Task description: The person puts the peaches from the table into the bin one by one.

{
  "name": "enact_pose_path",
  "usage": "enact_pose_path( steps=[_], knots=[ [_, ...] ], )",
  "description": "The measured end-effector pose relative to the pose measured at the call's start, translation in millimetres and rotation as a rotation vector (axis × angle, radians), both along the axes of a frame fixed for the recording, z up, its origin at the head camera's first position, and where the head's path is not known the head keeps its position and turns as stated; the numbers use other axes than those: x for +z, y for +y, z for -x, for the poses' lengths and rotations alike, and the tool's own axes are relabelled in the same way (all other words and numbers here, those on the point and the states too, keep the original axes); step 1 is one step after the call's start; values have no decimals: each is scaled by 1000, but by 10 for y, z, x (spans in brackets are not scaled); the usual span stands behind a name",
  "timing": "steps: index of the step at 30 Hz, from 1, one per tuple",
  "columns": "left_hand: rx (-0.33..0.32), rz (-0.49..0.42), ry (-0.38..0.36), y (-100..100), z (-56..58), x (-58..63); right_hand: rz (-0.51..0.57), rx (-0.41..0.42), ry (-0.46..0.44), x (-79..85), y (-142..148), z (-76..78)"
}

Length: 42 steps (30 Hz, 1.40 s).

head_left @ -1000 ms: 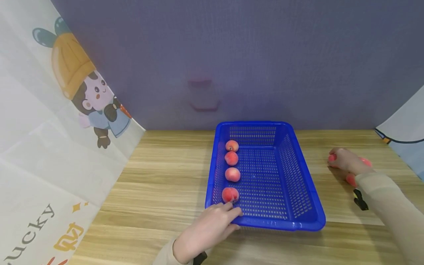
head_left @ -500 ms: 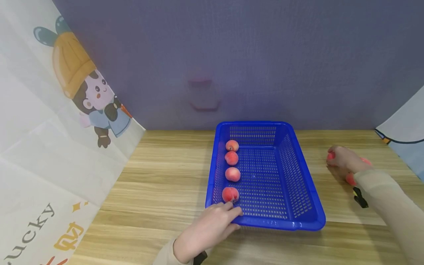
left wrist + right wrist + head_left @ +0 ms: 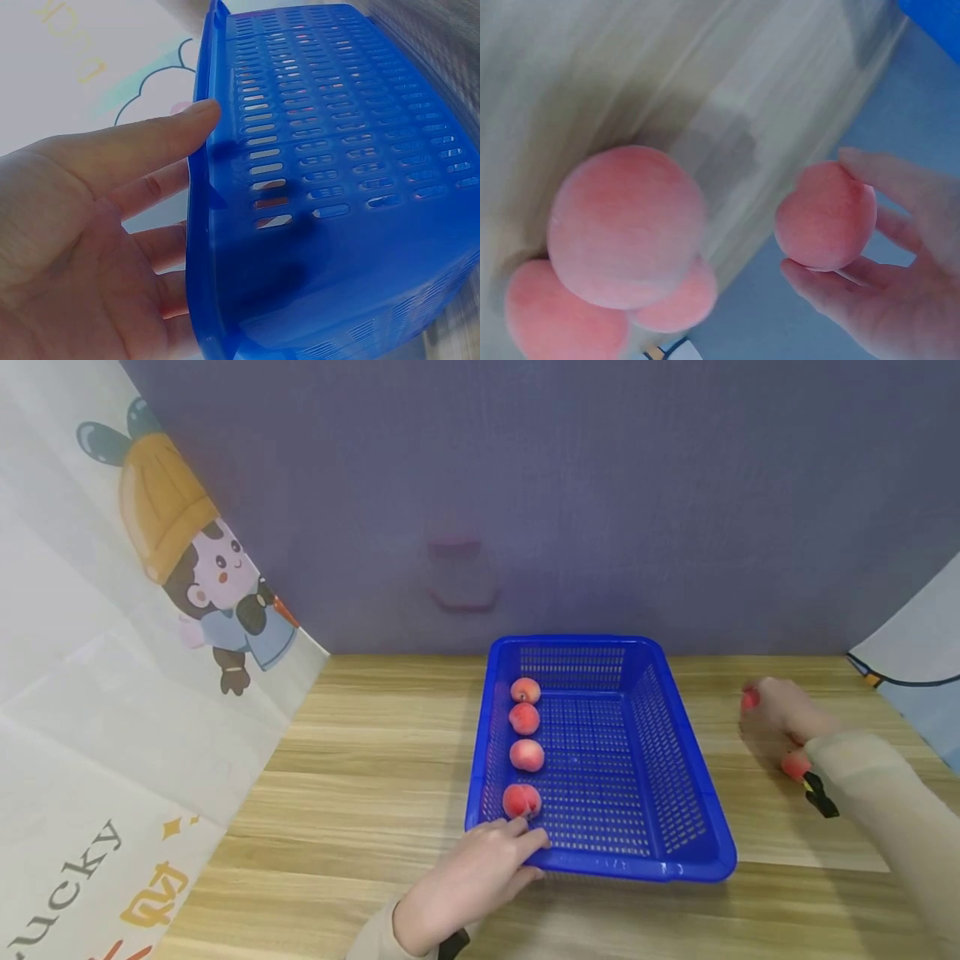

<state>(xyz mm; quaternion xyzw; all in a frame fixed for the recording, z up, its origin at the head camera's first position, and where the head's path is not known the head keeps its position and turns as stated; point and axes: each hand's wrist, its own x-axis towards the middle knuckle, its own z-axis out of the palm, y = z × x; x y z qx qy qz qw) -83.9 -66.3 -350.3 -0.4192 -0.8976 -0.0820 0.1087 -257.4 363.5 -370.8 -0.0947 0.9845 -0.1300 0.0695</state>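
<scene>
My left hand (image 3: 476,877) grips the near rim of a blue plastic basket (image 3: 637,865) at its left corner. The left wrist view shows the thumb (image 3: 161,139) on the outer wall and the fingers behind the rim. Inside, along the basket's left wall, several pinkish-red peaches stand in a row, the nearest peach (image 3: 521,800) close by my left fingertips. Right of the basket, my right hand (image 3: 787,708), slightly blurred, pinches another peach (image 3: 826,217) between thumb and fingers. That peach's shadow falls apart from it on the wood.
Three more peaches sit clustered near my right hand, one large peach (image 3: 626,225) foremost in the right wrist view. A wooden table (image 3: 375,760) carries everything. Behind the basket rises a grey-blue panel (image 3: 600,510), with a printed white sheet (image 3: 90,710) on the left side.
My right hand has moved slightly up and away from the table's near side with the peach in its fingers. The left hand and the basket have stayed in place.
</scene>
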Motion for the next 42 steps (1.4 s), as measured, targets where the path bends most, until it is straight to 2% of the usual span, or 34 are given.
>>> enact_pose_path(
  steps=[13, 22, 32, 42],
  knots=[
    [3, 2, 25, 4, 0, -19, -40, 85, 96, 249, -89, 144],
    [5, 7, 7, 1, 8, -9, -95, 103, 153, 451, -221, 205],
    [3, 4, 25, -5, 12, -19, -111, 106, 137, 716, -419, 291],
    [-7, -14, 29, -9, 19, -17, -111, 145, 190, 995, -721, 388]
  ],
)
